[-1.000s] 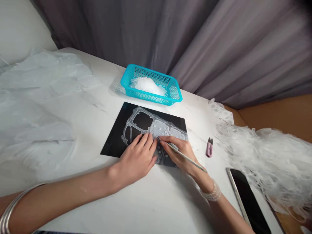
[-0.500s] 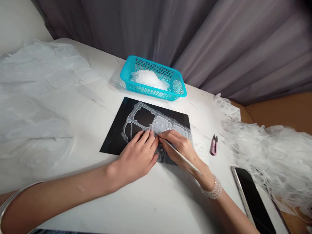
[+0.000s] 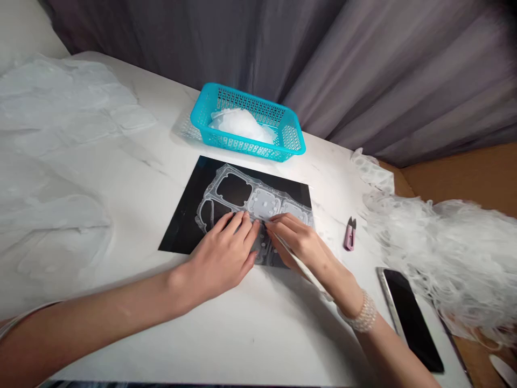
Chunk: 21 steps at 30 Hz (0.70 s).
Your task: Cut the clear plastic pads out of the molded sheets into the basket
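My left hand (image 3: 224,248) lies flat on the clear sheet (image 3: 263,202) | right hand (image 3: 309,245) pinches the white tool (image 3: 299,261) | pushing too hard could skid its tip into my left

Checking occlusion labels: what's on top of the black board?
On the black board: a translucent sheet with openings at left. The left hand rests on it; the right hand, also over it, holds a thin pale stick. Sheet and board beneath the hands are hidden.

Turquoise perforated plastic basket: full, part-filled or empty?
Part-filled: a translucent white heap lies inside the basket, leaving part of its bottom bare.
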Available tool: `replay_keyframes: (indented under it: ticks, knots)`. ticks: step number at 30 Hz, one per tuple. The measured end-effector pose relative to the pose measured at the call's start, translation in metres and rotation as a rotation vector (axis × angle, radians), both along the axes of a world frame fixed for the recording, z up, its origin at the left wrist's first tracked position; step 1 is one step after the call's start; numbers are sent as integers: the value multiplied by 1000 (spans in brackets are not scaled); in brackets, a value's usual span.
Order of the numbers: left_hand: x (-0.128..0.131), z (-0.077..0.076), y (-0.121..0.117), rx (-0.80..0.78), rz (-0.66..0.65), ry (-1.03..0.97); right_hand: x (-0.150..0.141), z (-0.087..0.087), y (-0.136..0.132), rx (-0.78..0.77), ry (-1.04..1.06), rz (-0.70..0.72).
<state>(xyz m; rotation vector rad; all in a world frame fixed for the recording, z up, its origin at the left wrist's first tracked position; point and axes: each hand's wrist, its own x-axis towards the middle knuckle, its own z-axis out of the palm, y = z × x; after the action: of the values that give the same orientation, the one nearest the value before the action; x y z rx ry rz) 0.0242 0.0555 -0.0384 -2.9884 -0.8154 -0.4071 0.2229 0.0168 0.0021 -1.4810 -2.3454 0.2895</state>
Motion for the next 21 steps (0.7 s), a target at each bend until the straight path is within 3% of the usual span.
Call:
replay_keyframes:
  ticks: [10, 13, 17, 19, 21]
  knots:
    - [-1, 5, 6, -22, -9, -33, 2, -26, 17, 231, -116, 79]
    - [-1, 6, 6, -43, 3, -19, 3, -27, 18, 230, -228, 115]
    - [2, 2, -1, 53, 73, -28, -6, -20, 17, 218, -338, 159]
    - [5, -1, -5, 102, 102, -16, -10, -18, 17, 165, -300, 144]
    - [7, -3, -7, 126, 115, 3, -9, -16, 23, 89, -136, 137]
